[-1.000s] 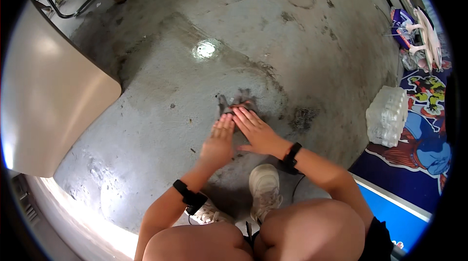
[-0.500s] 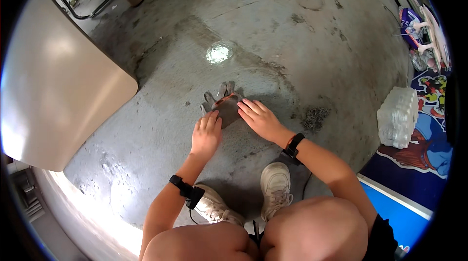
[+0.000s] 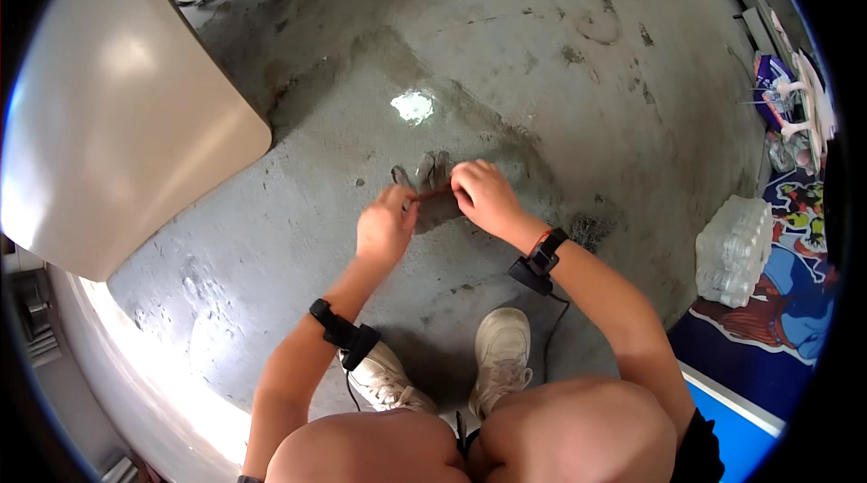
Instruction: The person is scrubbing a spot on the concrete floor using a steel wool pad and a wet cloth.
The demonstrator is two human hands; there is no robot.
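A grey work glove lies on the concrete floor in front of my feet, its fingers pointing away from me. An orange-red edge runs across it, stretched between my two hands. My left hand is closed at the left end of this edge, fingertips pinched together. On the other side, my right hand has its fingers curled down over the right end. Parts of the glove are hidden beneath both hands, and whether a second glove lies under it I cannot tell.
A beige tabletop juts in from the left. At right stand a pack of clear plastic bottles and a printed blue panel. A dark wiry scrap lies right of my hand. My shoes are just below.
My hands, flat on the glove before, now have curled fingers gripping the orange-red edge. That edge looks straighter and sits nearer to me on the glove. The view has shifted slightly.
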